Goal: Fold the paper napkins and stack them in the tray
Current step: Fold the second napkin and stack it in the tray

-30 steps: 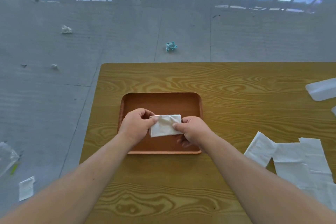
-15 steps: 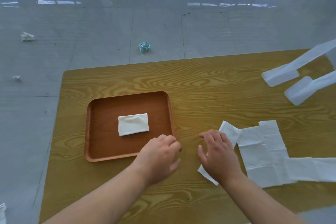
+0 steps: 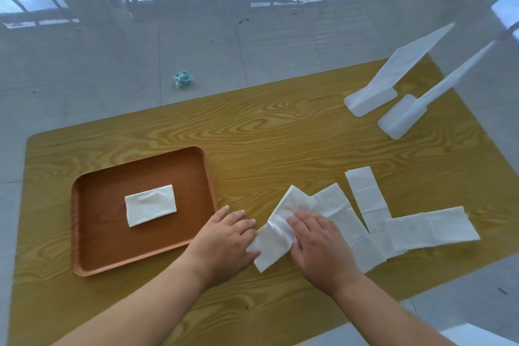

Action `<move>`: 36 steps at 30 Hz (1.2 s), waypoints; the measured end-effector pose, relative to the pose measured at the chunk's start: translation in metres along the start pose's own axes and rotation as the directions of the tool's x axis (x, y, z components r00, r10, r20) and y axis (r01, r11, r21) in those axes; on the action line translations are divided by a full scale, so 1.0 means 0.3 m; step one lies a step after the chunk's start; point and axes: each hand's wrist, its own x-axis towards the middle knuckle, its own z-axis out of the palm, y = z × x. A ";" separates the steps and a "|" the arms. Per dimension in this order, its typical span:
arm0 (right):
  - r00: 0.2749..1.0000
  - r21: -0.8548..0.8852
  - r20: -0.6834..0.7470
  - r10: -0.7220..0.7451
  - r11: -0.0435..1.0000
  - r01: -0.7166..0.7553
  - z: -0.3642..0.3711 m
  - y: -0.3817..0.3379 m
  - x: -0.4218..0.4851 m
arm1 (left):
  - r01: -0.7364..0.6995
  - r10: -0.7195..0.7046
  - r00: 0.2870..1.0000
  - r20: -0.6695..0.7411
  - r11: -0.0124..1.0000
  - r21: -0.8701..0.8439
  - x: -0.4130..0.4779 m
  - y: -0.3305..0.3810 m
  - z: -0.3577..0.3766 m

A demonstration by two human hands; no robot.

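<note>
A person's two bare hands are working at a wood-grain table [image 3: 280,132], seen from a head-worn camera. The right hand [image 3: 320,244] is lying palm down with its fingers spread nearly flat, pressing on a white paper napkin [image 3: 276,236] that is lying crumpled and slanted on the table just beside the tray's right edge. The left hand [image 3: 227,236] is resting at the napkin's 9 o'clock side, fingers loosely extended and slightly curled, its fingertips touching the napkin's left edge; whether it is pinching the paper or only resting against it cannot be told. Neither hand is closed in a full grasp.

At 9 o'clock from the hands, a brown tray [image 3: 84,233] is sitting on the table, and one folded napkin [image 3: 150,204] is lying flat near its middle, apart from the rim on all sides. At 3 o'clock from the hands, several unfolded napkins [image 3: 407,227] are lying overlapped in long strips, the nearest one partly under the right hand's napkin. At 1 o'clock, near the table's far right corner, two white plastic stands [image 3: 387,104] are sitting side by side. Beyond the table's far edge, at 11 o'clock, a crumpled teal wrapper [image 3: 183,79] is lying on the grey tiled floor.
</note>
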 end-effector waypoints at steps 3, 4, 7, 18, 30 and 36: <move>1.000 0.012 -0.005 0.010 1.000 -0.010 0.008 -0.021 0.005 | 0.167 -0.167 0.985 -0.046 0.986 -0.009 0.013 -0.028 -0.024; 1.000 0.013 -0.001 0.021 1.000 -0.021 0.011 -0.022 0.009 | 0.224 -0.225 0.973 -0.054 0.974 -0.013 0.020 -0.021 -0.031; 0.999 0.018 0.021 0.043 0.999 -0.043 0.014 -0.017 0.020 | 0.386 -0.385 0.923 0.030 0.919 -0.082 0.043 0.037 -0.042; 0.996 -0.015 0.061 0.058 0.998 -0.057 0.001 0.052 -0.004 | 0.629 -0.604 0.775 0.187 0.709 -0.319 0.126 0.079 -0.067; 0.991 -0.090 0.130 -0.037 0.995 0.049 0.009 0.078 0.032 | 0.613 -0.572 0.784 0.243 0.776 -0.148 0.145 0.094 -0.065; 0.995 -0.103 0.100 -0.031 0.994 0.041 0.028 0.069 0.009 | 0.701 -0.606 0.687 0.401 0.408 -0.585 0.158 0.071 -0.083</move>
